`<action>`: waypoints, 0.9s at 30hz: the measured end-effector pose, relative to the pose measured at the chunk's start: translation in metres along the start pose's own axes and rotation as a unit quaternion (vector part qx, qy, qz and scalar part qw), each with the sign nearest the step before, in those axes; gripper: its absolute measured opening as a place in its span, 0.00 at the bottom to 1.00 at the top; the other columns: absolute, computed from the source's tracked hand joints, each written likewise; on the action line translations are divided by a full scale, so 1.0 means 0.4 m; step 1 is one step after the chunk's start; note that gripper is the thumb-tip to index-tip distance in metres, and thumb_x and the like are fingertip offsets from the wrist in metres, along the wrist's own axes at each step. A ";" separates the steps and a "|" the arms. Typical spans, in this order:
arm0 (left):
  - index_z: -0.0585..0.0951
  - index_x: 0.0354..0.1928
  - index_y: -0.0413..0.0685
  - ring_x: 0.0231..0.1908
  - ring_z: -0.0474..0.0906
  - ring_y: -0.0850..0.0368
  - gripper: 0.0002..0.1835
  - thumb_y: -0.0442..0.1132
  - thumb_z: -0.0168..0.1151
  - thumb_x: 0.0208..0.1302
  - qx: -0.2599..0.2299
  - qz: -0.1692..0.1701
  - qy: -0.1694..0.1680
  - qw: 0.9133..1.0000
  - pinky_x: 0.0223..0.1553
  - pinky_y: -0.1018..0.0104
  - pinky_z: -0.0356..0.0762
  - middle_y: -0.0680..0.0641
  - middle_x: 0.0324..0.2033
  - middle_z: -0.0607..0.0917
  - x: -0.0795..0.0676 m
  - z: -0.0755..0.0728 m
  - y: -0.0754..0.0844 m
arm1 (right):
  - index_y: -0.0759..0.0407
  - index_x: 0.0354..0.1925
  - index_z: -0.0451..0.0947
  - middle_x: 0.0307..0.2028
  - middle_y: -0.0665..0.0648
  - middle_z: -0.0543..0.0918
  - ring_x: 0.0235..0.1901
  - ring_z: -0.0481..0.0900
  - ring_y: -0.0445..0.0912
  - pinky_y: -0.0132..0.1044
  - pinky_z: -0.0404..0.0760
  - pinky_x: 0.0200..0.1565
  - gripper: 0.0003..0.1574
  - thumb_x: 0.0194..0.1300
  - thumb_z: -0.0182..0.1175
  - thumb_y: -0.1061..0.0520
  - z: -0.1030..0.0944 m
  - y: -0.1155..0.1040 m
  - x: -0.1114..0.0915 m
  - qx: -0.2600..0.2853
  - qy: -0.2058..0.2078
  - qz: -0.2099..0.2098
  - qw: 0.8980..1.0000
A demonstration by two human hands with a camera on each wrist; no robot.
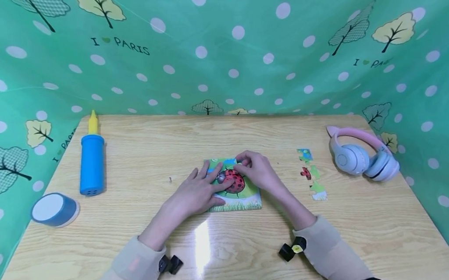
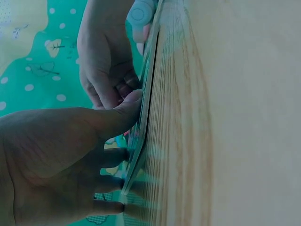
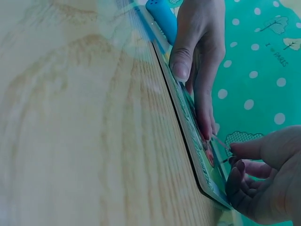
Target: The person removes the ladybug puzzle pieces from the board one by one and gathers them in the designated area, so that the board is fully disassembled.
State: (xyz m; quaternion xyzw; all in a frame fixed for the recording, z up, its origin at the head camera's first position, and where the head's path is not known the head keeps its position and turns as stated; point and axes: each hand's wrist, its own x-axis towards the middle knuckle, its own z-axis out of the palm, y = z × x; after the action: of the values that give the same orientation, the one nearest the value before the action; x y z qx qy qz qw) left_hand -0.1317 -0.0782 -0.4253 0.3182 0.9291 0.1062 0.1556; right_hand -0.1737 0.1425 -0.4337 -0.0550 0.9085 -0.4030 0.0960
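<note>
A ladybug jigsaw puzzle (image 1: 237,207) lies flat on the wooden table in the head view. My left hand (image 1: 197,194) rests on its left part, fingers spread over the picture. Over the upper right corner, my right hand (image 1: 259,170) has thumb and fingers bent together. The right wrist view shows that hand pinching a thin puzzle piece (image 3: 220,141), seen edge-on and tilted above the board; its printed face is hidden. Several loose puzzle pieces (image 1: 318,191) lie to the right of the board, one with red ladybug print.
Cat-ear headphones (image 1: 353,158) lie at the right of the table (image 1: 161,140). On the left are a blue hand pump (image 1: 92,166) with a yellow nozzle and a blue-and-white cylindrical object (image 1: 53,210). A green patterned cloth (image 1: 216,39) hangs behind.
</note>
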 end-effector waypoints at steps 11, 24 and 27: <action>0.66 0.77 0.70 0.81 0.39 0.31 0.33 0.61 0.57 0.72 -0.011 0.002 -0.002 1.000 0.78 0.32 0.52 0.42 0.83 0.48 0.003 0.004 0.000 | 0.60 0.54 0.84 0.35 0.55 0.85 0.31 0.77 0.43 0.31 0.76 0.34 0.17 0.71 0.65 0.54 0.004 -0.001 -0.002 0.028 0.020 -0.010 0.999; 0.66 0.77 0.70 0.82 0.38 0.33 0.33 0.62 0.58 0.72 -0.015 -0.005 -0.009 1.000 0.79 0.34 0.50 0.37 0.82 0.46 0.003 0.004 0.000 | 0.60 0.54 0.84 0.34 0.56 0.84 0.29 0.77 0.42 0.27 0.74 0.27 0.17 0.69 0.65 0.57 -0.003 -0.002 -0.005 0.054 0.040 -0.005 0.998; 0.66 0.77 0.69 0.82 0.40 0.32 0.33 0.61 0.58 0.72 -0.013 -0.005 -0.007 1.000 0.79 0.34 0.51 0.36 0.82 0.47 0.002 0.001 -0.001 | 0.60 0.58 0.82 0.34 0.59 0.85 0.28 0.81 0.48 0.26 0.73 0.25 0.19 0.70 0.64 0.57 -0.010 -0.002 -0.004 0.062 0.040 -0.015 0.997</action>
State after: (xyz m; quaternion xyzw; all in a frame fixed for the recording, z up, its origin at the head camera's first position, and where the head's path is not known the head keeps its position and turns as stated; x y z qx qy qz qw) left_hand -0.1324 -0.0780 -0.4259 0.3125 0.9281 0.1150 0.1668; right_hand -0.1729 0.1452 -0.4303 -0.0465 0.8837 -0.4623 0.0567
